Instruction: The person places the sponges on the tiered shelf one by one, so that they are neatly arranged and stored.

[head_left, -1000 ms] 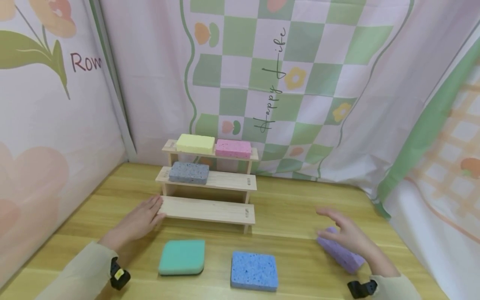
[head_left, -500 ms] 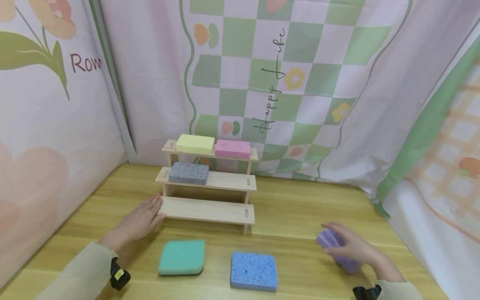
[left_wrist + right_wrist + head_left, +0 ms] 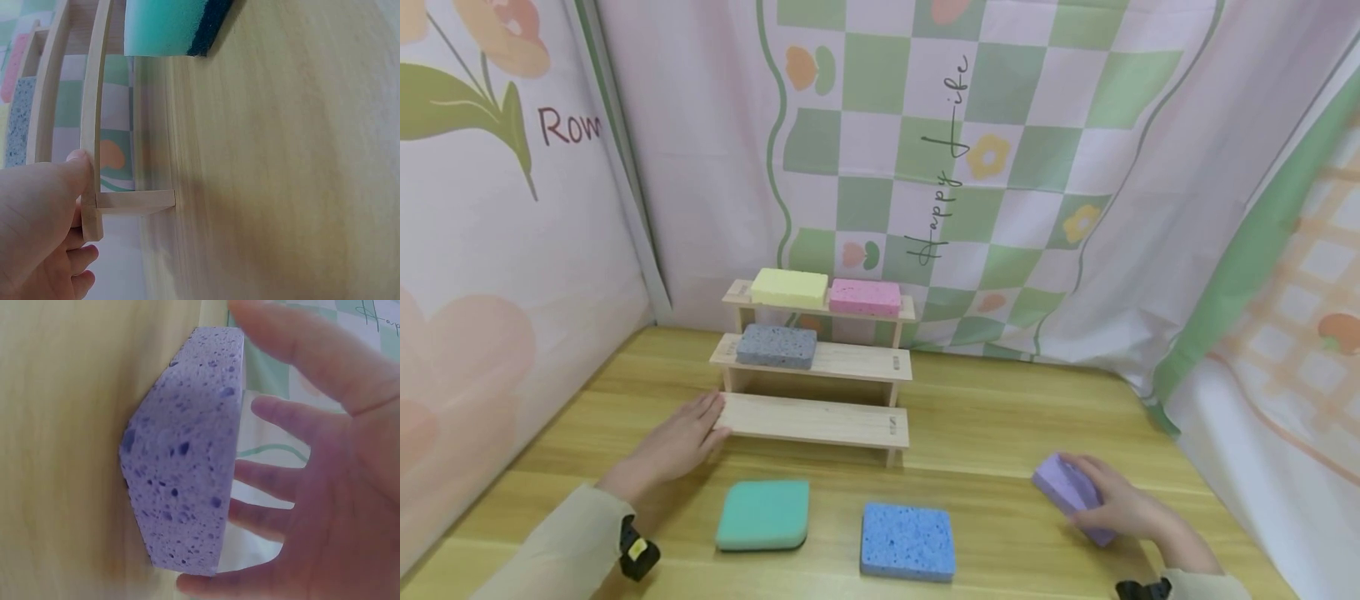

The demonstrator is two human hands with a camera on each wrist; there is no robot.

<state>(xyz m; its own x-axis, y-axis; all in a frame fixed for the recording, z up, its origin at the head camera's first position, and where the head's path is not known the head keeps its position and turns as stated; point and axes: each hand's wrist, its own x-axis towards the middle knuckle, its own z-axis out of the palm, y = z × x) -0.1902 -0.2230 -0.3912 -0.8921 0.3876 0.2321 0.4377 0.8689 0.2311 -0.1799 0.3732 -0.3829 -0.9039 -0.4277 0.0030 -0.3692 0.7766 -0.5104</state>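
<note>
My left hand holds the left end of the lowest board of a three-tier wooden shelf stand. In the left wrist view its thumb lies against the board's edge, with the other fingers curled behind. Over at the right, my right hand is spread over a purple sponge that lies on the table. The right wrist view has the porous purple sponge in front of the palm, its thumb near one end and the little finger at the other, without a clear grip.
A green sponge and a blue sponge lie on the wooden table before the stand. The top tier bears a yellow sponge and a pink sponge; a grey sponge sits on the middle one. Patterned curtains hang behind.
My right hand has come down and slightly to the right over the purple sponge, which stays about where it was. The left hand stays at the stand.
</note>
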